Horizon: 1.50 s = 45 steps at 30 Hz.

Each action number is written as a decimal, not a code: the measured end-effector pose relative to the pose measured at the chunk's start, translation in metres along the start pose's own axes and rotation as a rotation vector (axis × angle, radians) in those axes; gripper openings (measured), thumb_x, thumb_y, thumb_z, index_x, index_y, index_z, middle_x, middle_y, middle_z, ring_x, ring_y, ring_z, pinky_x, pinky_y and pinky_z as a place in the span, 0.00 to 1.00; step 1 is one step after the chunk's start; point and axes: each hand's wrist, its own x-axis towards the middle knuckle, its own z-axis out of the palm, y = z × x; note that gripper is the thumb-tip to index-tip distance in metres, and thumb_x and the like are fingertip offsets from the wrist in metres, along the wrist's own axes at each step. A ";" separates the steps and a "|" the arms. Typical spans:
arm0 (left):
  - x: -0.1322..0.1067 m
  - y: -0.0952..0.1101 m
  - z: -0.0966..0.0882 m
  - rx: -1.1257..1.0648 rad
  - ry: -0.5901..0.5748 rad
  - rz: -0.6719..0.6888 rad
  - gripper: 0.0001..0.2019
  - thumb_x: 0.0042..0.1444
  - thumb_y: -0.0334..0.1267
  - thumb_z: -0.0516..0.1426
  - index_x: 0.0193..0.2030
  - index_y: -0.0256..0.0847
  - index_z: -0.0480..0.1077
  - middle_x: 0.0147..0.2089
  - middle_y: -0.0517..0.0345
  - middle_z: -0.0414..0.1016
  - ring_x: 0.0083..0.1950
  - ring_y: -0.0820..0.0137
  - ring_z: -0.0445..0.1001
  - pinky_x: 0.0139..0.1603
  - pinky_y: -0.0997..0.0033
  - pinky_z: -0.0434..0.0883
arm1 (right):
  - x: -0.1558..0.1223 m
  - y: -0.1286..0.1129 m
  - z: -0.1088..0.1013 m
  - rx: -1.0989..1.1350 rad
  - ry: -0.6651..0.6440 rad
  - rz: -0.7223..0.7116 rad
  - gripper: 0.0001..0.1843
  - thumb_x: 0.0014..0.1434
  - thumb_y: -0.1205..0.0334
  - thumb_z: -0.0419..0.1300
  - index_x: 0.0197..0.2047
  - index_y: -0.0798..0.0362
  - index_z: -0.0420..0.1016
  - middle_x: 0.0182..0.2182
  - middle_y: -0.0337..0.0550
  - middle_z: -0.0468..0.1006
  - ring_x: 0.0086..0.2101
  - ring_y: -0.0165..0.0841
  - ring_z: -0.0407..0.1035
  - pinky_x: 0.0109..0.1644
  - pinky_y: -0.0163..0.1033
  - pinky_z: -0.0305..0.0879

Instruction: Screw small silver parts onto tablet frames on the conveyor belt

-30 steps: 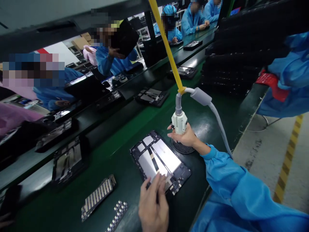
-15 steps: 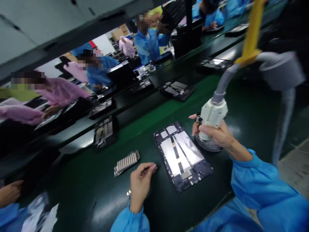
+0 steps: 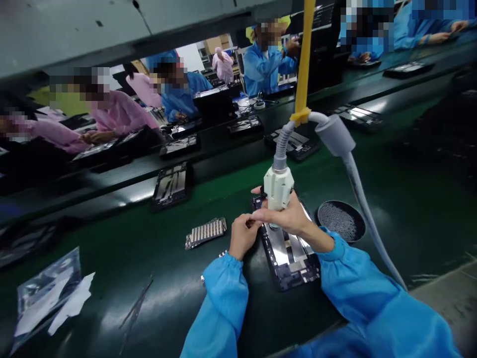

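My right hand (image 3: 288, 216) is closed round a white electric screwdriver (image 3: 278, 186), which hangs upright from a grey ribbed hose. Its lower end is over the upper part of an opened tablet (image 3: 292, 268), whose silver battery faces up; whether the tip touches is hidden. My left hand (image 3: 244, 233) is closed in a pinch at the tablet's left edge, close to my right thumb. What its fingertips hold, if anything, cannot be made out. Right of the tablet lies a round black dish (image 3: 341, 221) of small grey pieces that look like screws.
A stack of small striped circuit boards (image 3: 206, 232) lies left of my hands. Further left are a clear plastic bag (image 3: 50, 293) and thin dark strips (image 3: 137, 303). Another opened tablet (image 3: 171, 185) stands beyond. The grey cable (image 3: 367, 214) hangs near my right forearm. Co-workers sit opposite.
My right hand has carried the screwdriver left, from above the dish to above the tablet. My left hand has moved up and right to the tablet's edge. The view has shifted.
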 end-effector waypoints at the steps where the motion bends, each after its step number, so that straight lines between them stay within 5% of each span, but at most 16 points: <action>1: 0.002 0.000 0.000 -0.004 -0.014 -0.016 0.06 0.45 0.36 0.63 0.29 0.36 0.74 0.31 0.55 0.78 0.36 0.68 0.76 0.33 0.73 0.73 | 0.004 0.003 0.004 0.001 0.005 -0.011 0.24 0.37 0.53 0.74 0.35 0.57 0.74 0.17 0.31 0.66 0.19 0.26 0.62 0.25 0.35 0.64; 9: 0.019 0.006 -0.008 -0.071 -0.181 -0.252 0.09 0.42 0.29 0.65 0.30 0.34 0.70 0.20 0.63 0.71 0.19 0.75 0.72 0.15 0.82 0.65 | 0.024 0.029 0.024 -0.057 0.122 0.066 0.17 0.38 0.57 0.71 0.31 0.57 0.73 0.19 0.35 0.70 0.21 0.28 0.66 0.26 0.36 0.64; 31: 0.020 0.012 -0.010 -0.112 -0.220 -0.289 0.04 0.45 0.28 0.62 0.29 0.33 0.71 0.19 0.61 0.72 0.20 0.75 0.73 0.18 0.81 0.67 | 0.025 0.051 0.024 -0.146 0.044 0.073 0.10 0.44 0.61 0.65 0.31 0.56 0.73 0.16 0.35 0.70 0.19 0.31 0.68 0.27 0.37 0.66; 35: 0.002 0.021 -0.052 -0.089 -0.188 -0.248 0.07 0.46 0.34 0.63 0.33 0.34 0.74 0.27 0.56 0.77 0.27 0.72 0.76 0.26 0.77 0.72 | 0.021 0.053 0.027 -0.154 0.038 0.038 0.09 0.44 0.61 0.64 0.30 0.56 0.73 0.17 0.36 0.70 0.20 0.31 0.68 0.26 0.37 0.66; 40: -0.054 0.006 -0.134 0.332 0.076 -0.112 0.12 0.46 0.43 0.61 0.35 0.37 0.77 0.35 0.52 0.80 0.36 0.64 0.77 0.40 0.66 0.73 | 0.020 0.056 0.028 -0.153 0.063 0.001 0.08 0.45 0.62 0.65 0.29 0.56 0.73 0.15 0.35 0.69 0.20 0.31 0.68 0.25 0.37 0.64; 42: -0.075 -0.008 -0.146 0.462 0.127 -0.142 0.13 0.47 0.45 0.60 0.35 0.39 0.78 0.35 0.53 0.80 0.36 0.63 0.77 0.40 0.65 0.72 | 0.020 0.053 0.027 -0.138 0.049 0.009 0.10 0.45 0.62 0.66 0.31 0.58 0.74 0.15 0.35 0.68 0.19 0.30 0.66 0.25 0.38 0.64; 45: -0.089 -0.027 -0.130 0.519 0.154 -0.104 0.14 0.50 0.46 0.58 0.38 0.40 0.77 0.36 0.53 0.79 0.34 0.67 0.75 0.37 0.68 0.70 | 0.019 0.040 0.024 -0.103 0.016 -0.009 0.18 0.44 0.58 0.69 0.37 0.58 0.74 0.16 0.33 0.68 0.18 0.28 0.64 0.25 0.39 0.65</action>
